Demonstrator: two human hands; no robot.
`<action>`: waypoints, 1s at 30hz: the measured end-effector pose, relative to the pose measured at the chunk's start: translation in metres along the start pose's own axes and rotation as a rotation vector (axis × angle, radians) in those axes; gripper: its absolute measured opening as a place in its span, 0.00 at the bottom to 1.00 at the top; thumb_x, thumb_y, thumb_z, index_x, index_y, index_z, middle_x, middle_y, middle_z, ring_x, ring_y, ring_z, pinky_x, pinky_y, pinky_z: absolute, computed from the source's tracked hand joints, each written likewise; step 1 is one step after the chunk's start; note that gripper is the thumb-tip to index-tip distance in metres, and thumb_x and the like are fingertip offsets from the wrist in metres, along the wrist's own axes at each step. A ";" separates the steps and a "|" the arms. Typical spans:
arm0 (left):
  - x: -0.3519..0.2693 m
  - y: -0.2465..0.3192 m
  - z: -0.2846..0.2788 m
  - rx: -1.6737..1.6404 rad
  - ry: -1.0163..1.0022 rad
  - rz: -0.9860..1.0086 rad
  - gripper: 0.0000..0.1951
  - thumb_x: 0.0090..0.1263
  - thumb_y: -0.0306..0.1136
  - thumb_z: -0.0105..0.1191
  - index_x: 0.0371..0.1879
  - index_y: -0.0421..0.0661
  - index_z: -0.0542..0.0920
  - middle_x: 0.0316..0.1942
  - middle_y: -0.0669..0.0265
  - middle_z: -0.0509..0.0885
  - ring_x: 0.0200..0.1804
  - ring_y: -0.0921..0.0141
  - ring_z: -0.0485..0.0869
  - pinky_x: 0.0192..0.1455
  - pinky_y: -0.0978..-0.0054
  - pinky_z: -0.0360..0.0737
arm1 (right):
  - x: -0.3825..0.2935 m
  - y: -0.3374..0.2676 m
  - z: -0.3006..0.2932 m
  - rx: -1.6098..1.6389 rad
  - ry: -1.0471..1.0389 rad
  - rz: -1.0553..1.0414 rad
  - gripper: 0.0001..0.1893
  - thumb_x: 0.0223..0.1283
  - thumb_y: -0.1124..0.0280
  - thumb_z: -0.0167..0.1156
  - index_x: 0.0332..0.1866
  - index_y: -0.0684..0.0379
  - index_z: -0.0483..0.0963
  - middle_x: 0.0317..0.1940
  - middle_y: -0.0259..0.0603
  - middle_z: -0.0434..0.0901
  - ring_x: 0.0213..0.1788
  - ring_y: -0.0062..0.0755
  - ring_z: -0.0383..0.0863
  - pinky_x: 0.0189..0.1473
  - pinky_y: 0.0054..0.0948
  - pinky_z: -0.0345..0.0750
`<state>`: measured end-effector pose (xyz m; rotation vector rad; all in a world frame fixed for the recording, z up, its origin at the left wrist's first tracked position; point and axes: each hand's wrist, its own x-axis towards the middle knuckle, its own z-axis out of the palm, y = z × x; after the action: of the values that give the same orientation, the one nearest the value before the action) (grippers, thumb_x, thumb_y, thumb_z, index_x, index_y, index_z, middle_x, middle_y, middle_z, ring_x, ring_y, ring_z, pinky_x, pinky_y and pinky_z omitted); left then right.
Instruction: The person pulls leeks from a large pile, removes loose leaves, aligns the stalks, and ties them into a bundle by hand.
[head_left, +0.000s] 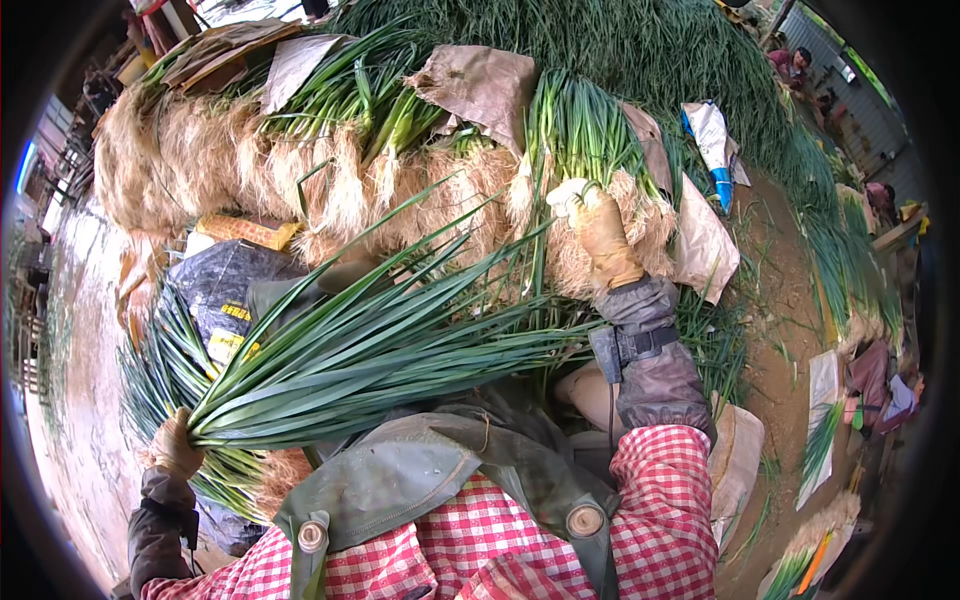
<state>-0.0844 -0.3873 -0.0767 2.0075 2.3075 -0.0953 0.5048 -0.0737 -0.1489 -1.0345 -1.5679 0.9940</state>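
Observation:
My left hand (172, 444), in a soiled glove, is closed around the base of a bunch of long green leek-like plants (375, 360). Their leaves fan to the right across my lap. Stretched forward, my right hand (600, 229) wears a tan glove with pale fingertips. It touches the stalk bases of an upright row of rooted plants (589, 127); whether its fingers grip a stalk is not clear. Hairy pale roots (442, 187) hang along the near side of that row. More plants (247, 476) lie beside my left hand, over a dark plastic sack (232, 285).
Brown paper sheets (480, 86) and a white-and-blue bag (709, 150) lie on the row. A large heap of greens (600, 37) rises behind. Wet floor (90, 285) lies left, and bare soil (776, 262) right. Another person (793, 66) is at the far right.

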 end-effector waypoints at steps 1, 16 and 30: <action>-0.002 0.003 -0.001 0.001 -0.003 -0.007 0.15 0.46 0.32 0.59 0.29 0.46 0.68 0.21 0.54 0.74 0.29 0.49 0.74 0.29 0.59 0.70 | 0.004 -0.012 0.009 0.004 -0.007 0.001 0.08 0.58 0.79 0.45 0.37 0.61 0.73 0.30 0.33 0.77 0.30 0.19 0.72 0.36 0.20 0.70; 0.002 -0.007 0.012 -0.059 0.072 0.138 0.10 0.48 0.26 0.52 0.30 0.45 0.69 0.20 0.55 0.73 0.26 0.50 0.73 0.25 0.60 0.69 | -0.009 0.028 -0.109 -0.945 -0.147 0.300 0.10 0.52 0.70 0.53 0.37 0.63 0.76 0.29 0.44 0.79 0.30 0.35 0.78 0.32 0.29 0.74; 0.006 0.007 0.007 -0.065 0.005 0.075 0.14 0.43 0.27 0.57 0.29 0.47 0.68 0.21 0.56 0.74 0.29 0.51 0.74 0.30 0.62 0.71 | 0.074 0.029 0.085 -0.336 -0.284 0.050 0.15 0.56 0.70 0.49 0.50 0.58 0.68 0.37 0.44 0.75 0.36 0.36 0.73 0.43 0.33 0.72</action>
<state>-0.0783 -0.3812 -0.0842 2.0620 2.2051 -0.0096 0.4142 -0.0045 -0.1716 -1.2046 -2.0005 0.9634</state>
